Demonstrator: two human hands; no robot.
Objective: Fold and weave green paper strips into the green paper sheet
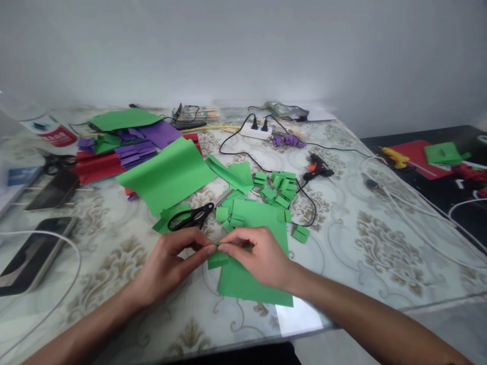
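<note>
My left hand [178, 256] and my right hand [258, 253] meet near the front of the table, thumbs and forefingers pinched together on a small piece of green paper [217, 260]. Its lower part hangs below my fingertips, showing a fold or slit; the rest is covered by the fingers. Beneath my right hand lies a flat green paper sheet [254, 285]. Just beyond my left hand are black-handled scissors [194, 217], lying on the table with the blades pointing away to the right. Several small cut and folded green pieces [279, 187] are heaped behind the sheet.
Larger green paper [171, 175] lies left of centre, with purple and red paper behind. A glue gun [318, 167], a power strip [255, 131] and cables are at the back right. Phones [36, 253], more scissors [57, 161] and a bottle [45, 126] stand at left.
</note>
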